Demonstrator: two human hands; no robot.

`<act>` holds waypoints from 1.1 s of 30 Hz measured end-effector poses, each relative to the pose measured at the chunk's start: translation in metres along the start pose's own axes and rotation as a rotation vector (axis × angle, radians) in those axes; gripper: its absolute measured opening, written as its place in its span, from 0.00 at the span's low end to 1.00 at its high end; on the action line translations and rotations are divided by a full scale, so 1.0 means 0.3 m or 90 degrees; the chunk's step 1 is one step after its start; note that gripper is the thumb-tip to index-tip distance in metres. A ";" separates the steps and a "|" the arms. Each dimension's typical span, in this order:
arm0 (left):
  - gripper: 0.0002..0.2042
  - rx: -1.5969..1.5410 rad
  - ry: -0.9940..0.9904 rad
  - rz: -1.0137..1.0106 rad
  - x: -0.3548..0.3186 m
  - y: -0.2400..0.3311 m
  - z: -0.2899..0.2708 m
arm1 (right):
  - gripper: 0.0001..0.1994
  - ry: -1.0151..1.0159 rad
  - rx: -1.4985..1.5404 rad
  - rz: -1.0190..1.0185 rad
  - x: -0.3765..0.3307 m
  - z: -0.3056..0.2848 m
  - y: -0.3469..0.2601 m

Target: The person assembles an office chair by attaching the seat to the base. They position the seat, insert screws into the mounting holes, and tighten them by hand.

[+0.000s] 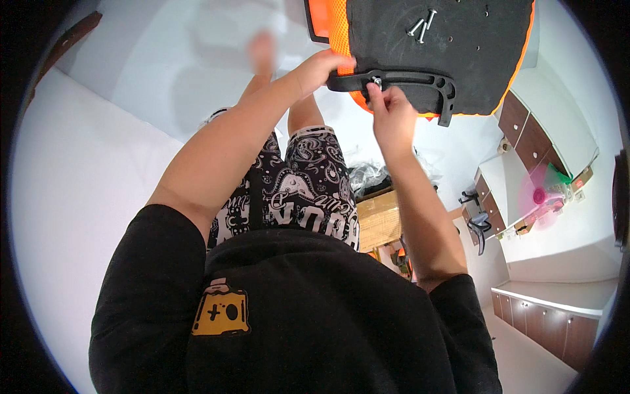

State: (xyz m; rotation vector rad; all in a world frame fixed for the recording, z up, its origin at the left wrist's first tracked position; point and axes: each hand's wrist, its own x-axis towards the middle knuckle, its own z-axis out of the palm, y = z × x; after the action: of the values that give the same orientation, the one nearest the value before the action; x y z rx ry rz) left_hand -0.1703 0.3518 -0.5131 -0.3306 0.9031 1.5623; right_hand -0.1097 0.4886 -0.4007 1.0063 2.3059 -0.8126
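A chair seat (400,56) with a black underside and orange mesh edge lies upside down at the top. Across its near edge rests a curved black plastic armrest (410,79) with slots. My left hand (321,71) grips the armrest's left end, its fingertips by the orange mesh. Near the armrest's left part, my right hand (395,117) pinches a silver bolt (377,81) at a slot. How deep the bolt sits cannot be seen. Farther back on the underside lie three loose silver bolts (422,27), among several small holes.
An orange part with a black frame (319,20) stands left of the seat. Below, beside my legs, are a cardboard box (380,220) and clear plastic wrap (367,176). Brown-fronted cabinets (541,325) and a pink fan (539,195) are on the right.
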 end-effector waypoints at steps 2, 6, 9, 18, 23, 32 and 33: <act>0.29 -0.108 0.028 -0.008 -0.008 0.021 0.025 | 0.16 -0.030 0.368 0.232 -0.019 0.060 -0.040; 0.40 -0.139 0.027 -0.001 -0.062 0.092 0.068 | 0.12 -0.056 0.855 0.568 -0.012 0.034 -0.145; 0.44 -0.139 0.002 -0.007 -0.046 0.073 0.041 | 0.09 -0.037 0.675 0.384 -0.048 0.024 -0.150; 0.44 -0.099 -0.031 0.012 -0.051 0.071 0.037 | 0.16 0.148 -0.158 -0.361 0.051 -0.013 -0.052; 0.45 -0.078 -0.012 0.003 -0.063 0.082 0.056 | 0.09 0.120 0.032 -0.014 0.097 -0.038 -0.090; 0.51 -0.134 -0.008 -0.031 -0.052 0.063 0.045 | 0.07 0.144 -0.132 -0.229 -0.091 0.003 0.071; 0.51 -0.128 -0.009 -0.028 -0.050 0.061 0.049 | 0.07 0.112 -0.142 -0.238 -0.115 0.014 0.057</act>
State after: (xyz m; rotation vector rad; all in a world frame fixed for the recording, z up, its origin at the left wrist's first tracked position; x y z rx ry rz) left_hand -0.1801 0.3521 -0.4869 -0.4786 0.7243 1.6153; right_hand -0.0749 0.4786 -0.3871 0.5761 2.7132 -0.6011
